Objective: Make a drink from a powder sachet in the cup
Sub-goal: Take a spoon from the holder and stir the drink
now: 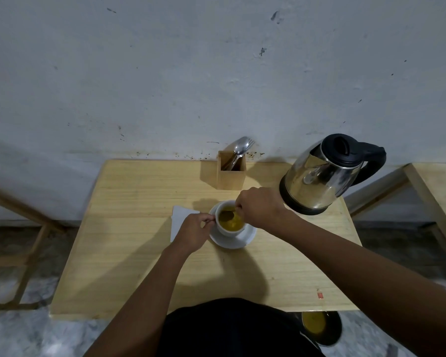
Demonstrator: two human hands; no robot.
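A white cup (pixel 224 229) full of yellow-green liquid stands on a white saucer (pixel 238 240) in the middle of the wooden table (pixel 129 253). My left hand (pixel 193 231) pinches the cup's handle on its left side. My right hand (pixel 260 206) hovers over the cup's right rim, fingers closed on the handle of a spoon (pixel 227 215) whose bowl dips into the liquid. A white paper piece (pixel 178 219) lies flat just left of the saucer, partly under my left hand; I cannot tell whether it is the sachet.
A steel electric kettle (pixel 319 173) with black lid and handle stands at the back right, close to my right wrist. A wooden cutlery box (pixel 231 170) with spoons and a fork sits against the wall. A dark bowl (pixel 319 327) of yellowish liquid rests below the table's front edge.
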